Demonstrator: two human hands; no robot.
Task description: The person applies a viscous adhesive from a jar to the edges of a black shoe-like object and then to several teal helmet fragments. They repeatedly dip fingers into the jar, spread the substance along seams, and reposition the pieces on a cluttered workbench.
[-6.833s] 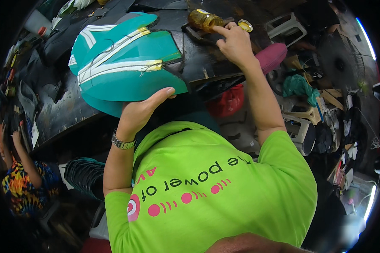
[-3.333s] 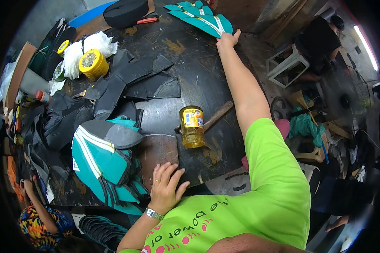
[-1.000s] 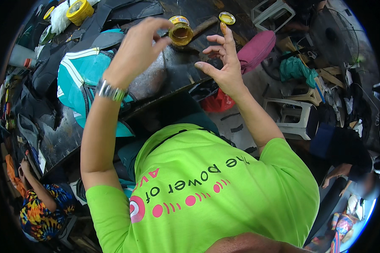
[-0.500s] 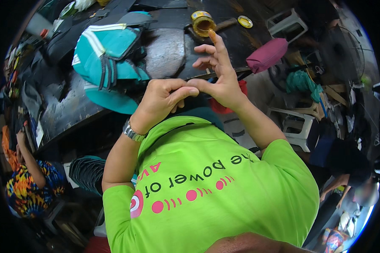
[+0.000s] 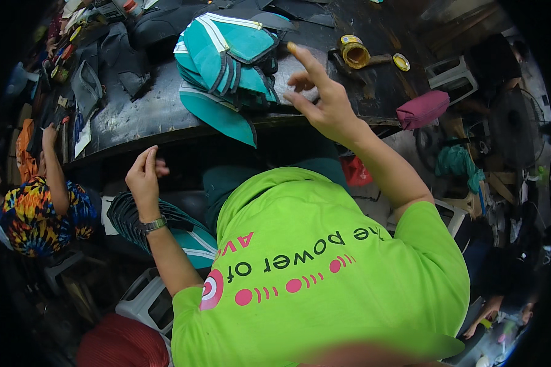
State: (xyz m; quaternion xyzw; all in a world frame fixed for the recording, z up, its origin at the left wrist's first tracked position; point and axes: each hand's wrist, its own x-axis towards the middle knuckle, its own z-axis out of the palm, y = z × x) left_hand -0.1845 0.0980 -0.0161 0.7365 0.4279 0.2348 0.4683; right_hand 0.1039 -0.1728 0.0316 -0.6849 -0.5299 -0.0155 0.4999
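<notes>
My right hand (image 5: 327, 98) is raised over the table's near edge, open, with the index finger stretched out and a yellowish-brown, glue-like smear on its tip. It holds nothing. Left of it lies a pile of teal fabric pieces (image 5: 239, 46) with dark edges and white stripes, perhaps shoe parts. Bare of any object, my left hand (image 5: 144, 177) hangs lower left, thumb and index close together, the other fingers bent and apart from them. Just below it, beside my hip, is a fanned stack of similar dark-edged teal pieces (image 5: 193, 241).
On the dark table (image 5: 165, 104) an open yellow jar (image 5: 354, 54) of brown paste stands by a hammer (image 5: 379, 59) and a yellow lid (image 5: 401, 62). A maroon pouch (image 5: 422, 110) lies at the table's right edge. A co-worker in a bright patterned shirt (image 5: 40, 214) is at left.
My hands, touching at the thumbs before, are now apart. The left has swung down and left to the fanned stack; the right stays raised. The whole view has shifted, showing more on the left.
</notes>
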